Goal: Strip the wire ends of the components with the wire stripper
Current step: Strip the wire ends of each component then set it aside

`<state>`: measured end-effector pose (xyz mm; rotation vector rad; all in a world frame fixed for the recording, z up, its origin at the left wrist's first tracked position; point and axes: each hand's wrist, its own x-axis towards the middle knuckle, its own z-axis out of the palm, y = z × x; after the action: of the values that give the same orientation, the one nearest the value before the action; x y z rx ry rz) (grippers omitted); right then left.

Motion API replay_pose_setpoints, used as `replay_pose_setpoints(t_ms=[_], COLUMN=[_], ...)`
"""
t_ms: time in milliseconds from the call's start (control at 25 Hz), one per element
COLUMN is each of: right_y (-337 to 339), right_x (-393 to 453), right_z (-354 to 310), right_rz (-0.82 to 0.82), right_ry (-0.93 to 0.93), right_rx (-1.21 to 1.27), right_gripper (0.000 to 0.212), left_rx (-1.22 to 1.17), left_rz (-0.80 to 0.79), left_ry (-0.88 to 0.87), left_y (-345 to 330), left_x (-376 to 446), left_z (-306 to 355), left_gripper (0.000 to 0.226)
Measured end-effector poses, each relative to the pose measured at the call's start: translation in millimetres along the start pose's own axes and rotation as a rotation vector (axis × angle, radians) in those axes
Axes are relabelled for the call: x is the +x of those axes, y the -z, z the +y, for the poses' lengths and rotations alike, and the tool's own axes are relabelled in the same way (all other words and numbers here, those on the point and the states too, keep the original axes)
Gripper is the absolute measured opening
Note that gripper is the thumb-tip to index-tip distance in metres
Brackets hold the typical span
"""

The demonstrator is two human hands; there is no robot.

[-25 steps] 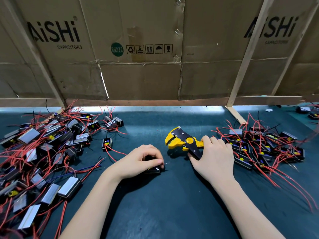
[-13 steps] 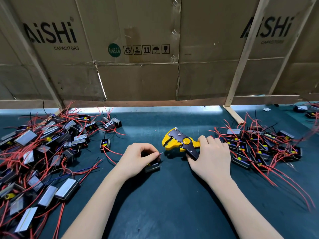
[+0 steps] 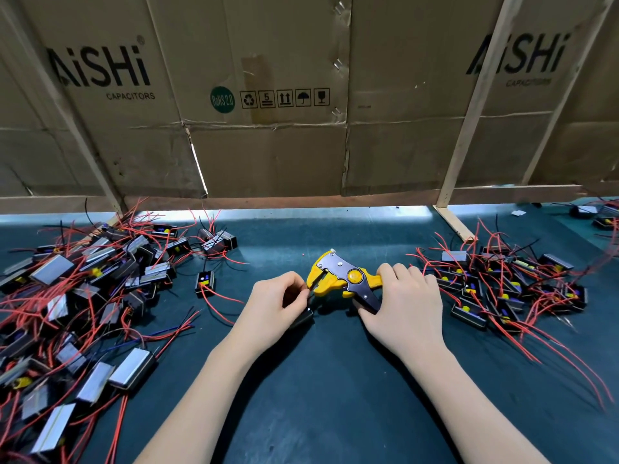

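- Cardboard wall [image 3: 274, 155] behind the tabletop [image 3: 318, 380]: printed "AiSHi CAPACITORS" at left and again at right; green "RoHS 2.0" roundel; handling icons, one numbered "5".
- Right hand [image 3: 407, 309] wrapped around the handles of the yellow wire stripper [image 3: 338, 279], head pointing left, low over the tabletop centre.
- Left hand [image 3: 273, 306] pinches a wire end at the stripper's mouth; a black component [image 3: 301, 319] sits under its fingers.
- Component piles with red leads: left pile [image 3: 83, 296], right pile [image 3: 509, 289].
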<state>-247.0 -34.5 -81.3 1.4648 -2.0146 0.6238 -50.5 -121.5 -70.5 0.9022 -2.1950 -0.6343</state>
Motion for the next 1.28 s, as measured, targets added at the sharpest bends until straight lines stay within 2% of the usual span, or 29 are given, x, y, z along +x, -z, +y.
replay_pose_setpoints(t_ms=[280, 720, 1080, 1280], right_y=[-0.1, -1.1, 3.4, 3.2], right_x=[1.1, 3.4, 5.1, 3.7], right_z=[5.9, -0.4, 0.4, -0.6], right_rz=[-0.002, 0.026, 0.028, -0.026], right_ry=[-0.052, 0.048, 0.064, -0.014], right_rx=[-0.029, -0.051, -0.018, -0.022], right_gripper=[0.049, 0.048, 0.049, 0.052], left_rx=[-0.036, -0.138, -0.149, -0.136], left_rz=[-0.027, 0.022, 0.018, -0.101], left_ry=[-0.036, 0.123, 0.131, 0.135], left_y=[0.9, -1.3, -1.2, 3.5], left_x=[-0.7, 1.0, 1.2, 1.7], left_z=[-5.3, -6.8, -6.7, -12.2], left_gripper=[0.012, 0.015, 0.015, 0.009])
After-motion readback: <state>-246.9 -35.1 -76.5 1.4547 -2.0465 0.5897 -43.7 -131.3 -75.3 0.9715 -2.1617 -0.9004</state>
